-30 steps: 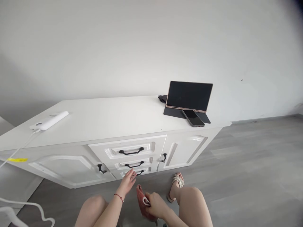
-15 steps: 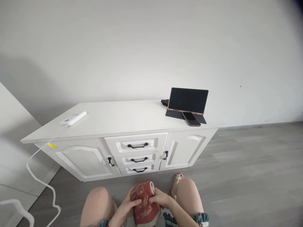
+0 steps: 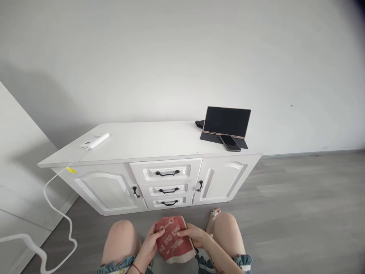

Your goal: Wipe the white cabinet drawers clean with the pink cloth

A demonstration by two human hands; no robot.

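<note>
A red towel (image 3: pixel 174 238) with white lettering and a pale border is held between my two hands, low in the view and between my knees. It looks folded, with its lettered face upward. My left hand (image 3: pixel 152 239) grips its left edge, thumb on top and fingers behind. On the right edge, my right hand (image 3: pixel 194 234) pinches it the same way, thumb lying over the lettering. The fingers under the cloth are hidden.
In front stands a white cabinet (image 3: pixel 137 146) with drawers and doors. On it are a tablet (image 3: pixel 226 121) on a stand, a phone (image 3: pixel 229 143) and a white power bank (image 3: pixel 98 140). A white cable (image 3: pixel 57 205) hangs at the left. Grey floor (image 3: pixel 299 205) extends right.
The towel was curled into a roll at its top; now it lies flatter and wider between my hands. My hands have moved slightly apart. The view has shifted a little.
</note>
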